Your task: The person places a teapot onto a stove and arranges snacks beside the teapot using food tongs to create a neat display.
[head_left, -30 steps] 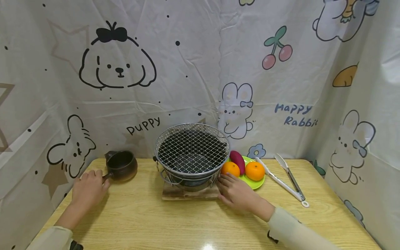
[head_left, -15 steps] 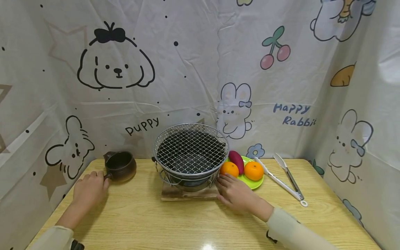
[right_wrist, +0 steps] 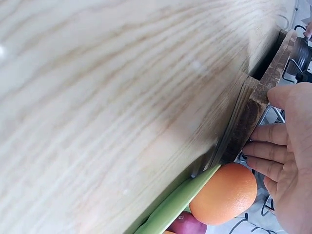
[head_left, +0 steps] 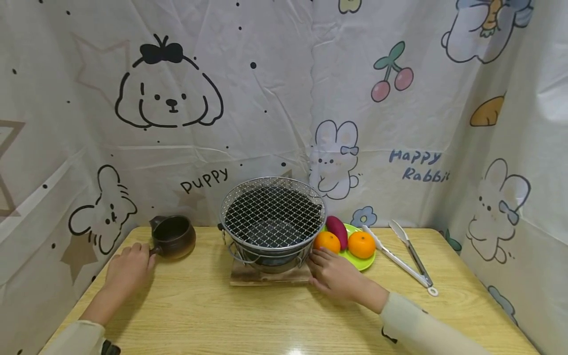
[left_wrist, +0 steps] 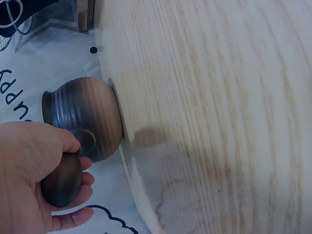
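Note:
A dark brown clay pot with a spout and a stubby side handle stands at the table's back left. My left hand grips that handle, thumb on top and fingers curled beneath. In the middle, a round tabletop grill with a wire mesh top sits on a wooden board. At the board's right end is my right hand, fingers extended along the grill's side. Just beyond those fingers lies an orange on a green plate.
That plate also carries a second orange and a purple sweet-potato-shaped item. To its right, metal tongs with white edging lie spread on the wooden table. A printed cloth hangs close behind and along both sides.
The head view has shifted slightly. Both hands, the pot and the grill keep their places.

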The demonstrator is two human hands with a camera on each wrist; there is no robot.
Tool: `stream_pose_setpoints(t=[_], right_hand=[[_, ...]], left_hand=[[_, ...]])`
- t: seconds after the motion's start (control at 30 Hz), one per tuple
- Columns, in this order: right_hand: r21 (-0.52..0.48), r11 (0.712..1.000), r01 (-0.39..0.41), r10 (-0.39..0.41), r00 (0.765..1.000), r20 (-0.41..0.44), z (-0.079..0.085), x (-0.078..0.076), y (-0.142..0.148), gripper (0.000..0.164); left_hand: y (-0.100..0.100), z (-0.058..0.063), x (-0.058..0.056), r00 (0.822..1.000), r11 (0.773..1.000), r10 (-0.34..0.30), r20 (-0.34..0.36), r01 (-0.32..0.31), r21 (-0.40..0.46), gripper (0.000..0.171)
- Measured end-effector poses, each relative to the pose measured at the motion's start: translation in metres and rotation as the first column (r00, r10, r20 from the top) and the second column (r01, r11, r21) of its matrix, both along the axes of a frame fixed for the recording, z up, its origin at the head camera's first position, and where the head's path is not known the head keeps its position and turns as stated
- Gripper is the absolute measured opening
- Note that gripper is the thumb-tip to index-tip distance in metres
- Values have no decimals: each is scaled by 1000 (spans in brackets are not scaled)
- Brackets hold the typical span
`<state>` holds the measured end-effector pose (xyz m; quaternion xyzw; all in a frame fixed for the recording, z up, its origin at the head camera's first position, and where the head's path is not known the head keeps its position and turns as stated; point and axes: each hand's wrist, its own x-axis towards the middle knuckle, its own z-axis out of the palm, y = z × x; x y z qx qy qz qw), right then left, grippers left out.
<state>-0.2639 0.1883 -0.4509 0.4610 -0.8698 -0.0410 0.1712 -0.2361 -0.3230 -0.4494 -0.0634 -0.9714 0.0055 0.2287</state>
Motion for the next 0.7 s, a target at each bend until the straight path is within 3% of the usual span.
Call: stream_pose_setpoints(t=[0.23,0.57,0.7], right_hand=[[-9,1000,-22,22,1000,-2,-1,-1,1,45],[14,1000,-28,29,999,-35,-1,-3,-1,44],[28,999,-31,33,998,-53,-1,-3,-1,45]], left_hand=[[0,-1,-1,1000,1000,-6,-12,6,11,28],[1,-1,0,1000,999,18,-22,-19,-51,28],[0,-5,-1,995,998,-7,-100,0,-70,28]])
